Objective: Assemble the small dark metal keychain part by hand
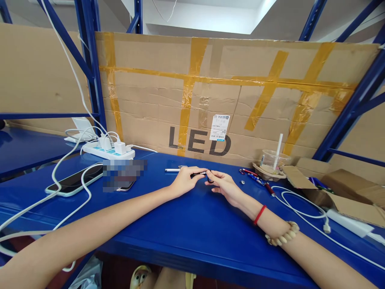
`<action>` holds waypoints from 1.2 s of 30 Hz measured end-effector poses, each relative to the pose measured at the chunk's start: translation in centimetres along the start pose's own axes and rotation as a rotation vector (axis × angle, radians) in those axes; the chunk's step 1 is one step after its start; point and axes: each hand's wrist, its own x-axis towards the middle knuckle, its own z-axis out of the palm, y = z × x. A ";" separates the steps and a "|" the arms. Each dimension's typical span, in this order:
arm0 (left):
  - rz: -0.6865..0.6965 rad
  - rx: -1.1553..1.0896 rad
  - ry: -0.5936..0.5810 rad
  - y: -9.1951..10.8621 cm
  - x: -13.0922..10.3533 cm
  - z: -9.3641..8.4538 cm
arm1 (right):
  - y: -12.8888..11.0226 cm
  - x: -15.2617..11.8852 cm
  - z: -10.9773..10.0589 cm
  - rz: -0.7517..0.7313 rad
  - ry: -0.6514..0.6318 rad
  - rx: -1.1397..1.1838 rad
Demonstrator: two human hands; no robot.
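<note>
Near the middle of the blue tabletop, my left hand [187,180] is closed in a pinch on a slim dark pen [198,174], mostly covered by the fingers. My right hand [226,187] meets it from the right, thumb and fingers closed around the pen's other end. A small dark rounded part [209,180] shows between the right fingers; its kind is unclear. Just behind the left hand lies a silver-white pen [172,170]. Right of my right hand are a tiny metal piece [242,182] and several red and blue pens [255,176].
A white power strip [108,151] with plugs and cables stands at the back left, near a phone [76,179]. At the right are a plastic cup with a straw [274,159], a white cable [313,212] and an opened cardboard box [345,192]. Taped cardboard [144,104] backs the table.
</note>
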 end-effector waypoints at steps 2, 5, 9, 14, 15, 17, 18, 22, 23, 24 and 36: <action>0.053 0.020 0.025 0.1 0.0 0.1 | -0.1 -0.2 0.2 0.019 -0.023 0.059; 0.065 0.062 0.049 0.1 0.1 0.2 | -0.2 -0.2 0.4 0.012 -0.023 0.049; 0.047 0.136 0.046 -0.2 0.3 0.3 | -0.3 0.0 0.5 -0.056 0.007 -0.089; 0.123 0.235 -0.067 0.1 0.1 0.2 | -0.1 -0.2 1.3 -0.223 0.000 -0.114; 0.133 0.246 -0.085 0.3 0.0 0.2 | -0.1 -0.3 1.5 -0.239 -0.026 -0.093; 0.132 0.241 -0.097 0.6 -0.1 0.3 | -0.1 -0.5 2.0 -0.262 -0.055 -0.063; 0.119 0.228 -0.094 0.8 -0.2 0.4 | -0.1 -0.6 2.1 -0.265 -0.057 -0.050; 0.014 0.169 -0.064 1.2 -0.4 0.8 | 0.1 -0.7 2.1 -0.242 -0.102 0.033; -0.013 0.169 -0.050 1.2 -0.5 0.9 | 0.2 -0.7 2.0 -0.243 -0.134 0.046; -0.036 0.174 -0.039 1.2 -0.6 1.0 | 0.2 -0.6 1.9 -0.250 -0.169 0.043; 0.012 0.126 0.000 1.6 -0.4 0.9 | 0.0 -0.6 0.9 -0.324 -0.284 -0.084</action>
